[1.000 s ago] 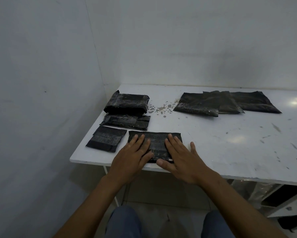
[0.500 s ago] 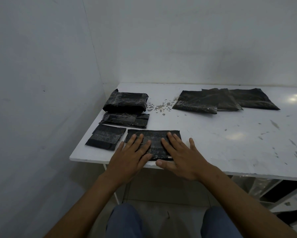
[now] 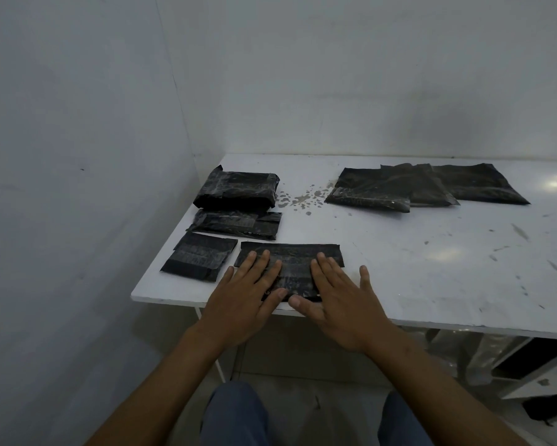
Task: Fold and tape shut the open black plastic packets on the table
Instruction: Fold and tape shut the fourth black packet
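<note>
Pressing with both palms: left hand (image 3: 245, 300) and right hand (image 3: 338, 300) lie flat on the front packet (image 3: 291, 255). Fingers (image 3: 257, 265) are straight and spread, gripping nothing. The thumbs almost meet at the packet's near side.

The front packet is folded into a low, wide rectangle. It sits on the white table (image 3: 431, 284), at the table's near edge and toward its left end.

Likely reason for the flat palms: smoothing a tape strip (image 3: 294, 275) so the fold holds shut and trapped air is squeezed out. A glossy band crosses the packet between the hands, probably clear tape. The light is dim, so I can't be sure.

- **Table's near-left corner:** small folded packet (image 3: 200, 260), banded the same way.
- **Along the table's left edge, further back:** a longer folded packet (image 3: 235, 223).
- **Toward the table's far-left corner:** a bulky packet (image 3: 237, 191).

These three look like the finished group, lined up the left edge to leave the working spot free.

At the table's far side, right of centre, flat packets (image 3: 415, 188) overlap in a fan, unfolded. They read as waiting stock, kept apart so done and undone don't mix. Grey spots (image 3: 299, 197) mark the table's far middle. No tape roll is in view.

Judgement: this packet is near done. Next would be shifting it to the left-edge group and pulling one from the flat ones.
</note>
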